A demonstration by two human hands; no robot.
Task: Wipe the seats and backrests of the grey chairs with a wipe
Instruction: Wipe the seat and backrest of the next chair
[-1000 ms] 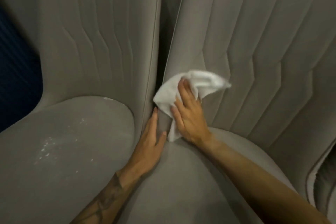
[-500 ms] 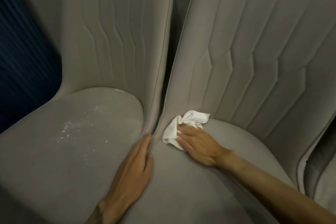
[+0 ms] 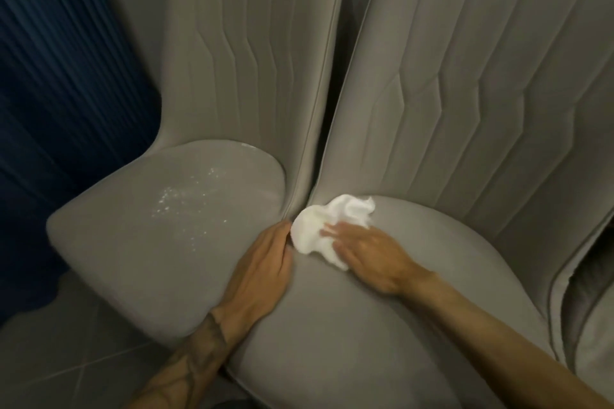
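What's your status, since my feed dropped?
Right hand pressing wipe on right seat, near backrest. Left hand flat beside it. White specks on left seat.

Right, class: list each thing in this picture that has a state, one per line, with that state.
wipe: crumpled, on the right seat under the right hand.
right hand: flat, fingers straight, pressing the wipe.
left hand: flat, resting at the right seat's edge.
left seat: dotted with white specks.
left backrest: two small white marks.
right seat: no specks visible.

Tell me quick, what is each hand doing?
Left hand: open, resting flat on the chair seat.
Right hand: open, pressing the wipe onto that seat.
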